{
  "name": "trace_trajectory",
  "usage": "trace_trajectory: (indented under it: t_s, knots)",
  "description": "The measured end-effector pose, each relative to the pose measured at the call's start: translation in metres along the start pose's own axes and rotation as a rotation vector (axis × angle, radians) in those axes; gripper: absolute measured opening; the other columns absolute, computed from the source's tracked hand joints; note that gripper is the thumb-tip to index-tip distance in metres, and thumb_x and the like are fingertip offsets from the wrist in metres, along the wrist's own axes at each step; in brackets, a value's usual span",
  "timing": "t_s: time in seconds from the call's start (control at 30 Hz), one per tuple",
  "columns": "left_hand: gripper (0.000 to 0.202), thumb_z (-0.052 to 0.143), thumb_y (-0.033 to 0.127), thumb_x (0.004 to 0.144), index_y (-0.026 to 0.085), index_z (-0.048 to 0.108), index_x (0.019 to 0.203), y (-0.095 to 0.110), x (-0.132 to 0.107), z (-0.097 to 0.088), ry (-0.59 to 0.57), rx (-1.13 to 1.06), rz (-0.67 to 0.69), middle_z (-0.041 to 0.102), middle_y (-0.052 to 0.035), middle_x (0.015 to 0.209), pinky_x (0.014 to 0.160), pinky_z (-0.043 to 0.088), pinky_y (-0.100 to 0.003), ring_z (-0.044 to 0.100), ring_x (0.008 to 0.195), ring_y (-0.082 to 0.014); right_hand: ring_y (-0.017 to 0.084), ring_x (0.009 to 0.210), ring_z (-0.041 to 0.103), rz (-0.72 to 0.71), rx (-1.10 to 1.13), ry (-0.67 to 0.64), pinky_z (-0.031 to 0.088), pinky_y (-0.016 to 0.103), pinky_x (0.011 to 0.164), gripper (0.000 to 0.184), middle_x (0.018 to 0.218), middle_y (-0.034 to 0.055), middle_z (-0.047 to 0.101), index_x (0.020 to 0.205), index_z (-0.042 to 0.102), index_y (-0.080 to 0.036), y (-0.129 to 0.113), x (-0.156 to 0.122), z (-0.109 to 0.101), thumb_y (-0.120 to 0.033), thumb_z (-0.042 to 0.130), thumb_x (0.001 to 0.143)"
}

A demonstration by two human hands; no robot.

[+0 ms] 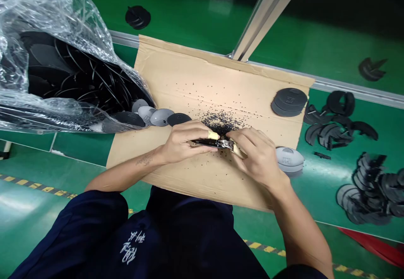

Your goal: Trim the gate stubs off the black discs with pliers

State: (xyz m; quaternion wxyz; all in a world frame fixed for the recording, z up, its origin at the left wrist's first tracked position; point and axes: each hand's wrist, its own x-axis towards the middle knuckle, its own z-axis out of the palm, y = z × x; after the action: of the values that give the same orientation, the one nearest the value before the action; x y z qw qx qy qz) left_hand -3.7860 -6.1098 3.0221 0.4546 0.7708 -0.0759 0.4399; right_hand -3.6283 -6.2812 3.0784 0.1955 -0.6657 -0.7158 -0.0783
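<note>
My left hand (184,141) is closed round a flat black plastic part (206,142), a yellow finger cot on one fingertip. My right hand (257,155) is closed on a small metal tool (225,144) pressed against the part's edge. Both hands rest over a sheet of brown cardboard (195,77), just below a heap of black shavings (221,121).
A clear plastic bag (59,60) of black and grey discs lies at the left, several spilling out. Stacked dark discs (288,101) and a grey one (289,159) sit at the cardboard's right edge. Black trimmed scraps (341,125) litter the green table. A metal rail (267,11) slants overhead.
</note>
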Motion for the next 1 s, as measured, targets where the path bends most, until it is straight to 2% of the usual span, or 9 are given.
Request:
trace_trajectory:
  t_s: [0.3, 0.43, 0.6, 1.0]
  knots:
    - [0.025, 0.087, 0.027, 0.083, 0.017, 0.075, 0.103, -0.002, 0.0, 0.0, 0.025, -0.009, 0.016, 0.078, -0.0042, 0.087, 0.072, 0.059, -0.026, 0.071, 0.079, -0.0126, 0.02, 0.076, 0.059, -0.044, -0.266, -0.033, 0.042, 0.032, 0.067, 0.018, 0.084, 0.0069, 0.069, 0.109, 0.065, -0.014, -0.006, 0.004, -0.01, -0.018, 0.048, 0.101]
    - [0.029, 0.087, 0.034, 0.082, 0.017, 0.076, 0.102, -0.002, -0.001, 0.001, 0.048, -0.029, 0.025, 0.077, -0.0039, 0.085, 0.071, 0.059, -0.027, 0.071, 0.077, -0.0126, 0.02, 0.076, 0.057, -0.052, -0.28, -0.064, 0.04, 0.032, 0.068, 0.021, 0.084, 0.0072, 0.068, 0.109, 0.066, -0.013, -0.008, 0.005, -0.013, -0.019, 0.047, 0.102]
    - [0.028, 0.087, 0.035, 0.082, 0.016, 0.076, 0.099, -0.003, -0.002, 0.002, 0.066, -0.008, 0.049, 0.078, -0.0034, 0.084, 0.07, 0.059, -0.028, 0.072, 0.076, -0.0123, 0.02, 0.076, 0.055, -0.017, -0.275, -0.131, 0.039, 0.032, 0.068, 0.021, 0.082, 0.0062, 0.067, 0.109, 0.067, -0.015, -0.008, 0.006, -0.016, -0.017, 0.047, 0.101]
    - [0.025, 0.087, 0.033, 0.082, 0.019, 0.075, 0.099, -0.003, -0.004, 0.001, 0.059, -0.006, 0.083, 0.077, -0.0021, 0.083, 0.069, 0.059, -0.029, 0.072, 0.074, -0.0133, 0.02, 0.068, 0.054, -0.004, -0.303, -0.134, 0.034, 0.035, 0.061, 0.022, 0.071, 0.0045, 0.064, 0.099, 0.069, -0.017, -0.014, 0.01, -0.019, -0.008, 0.049, 0.096]
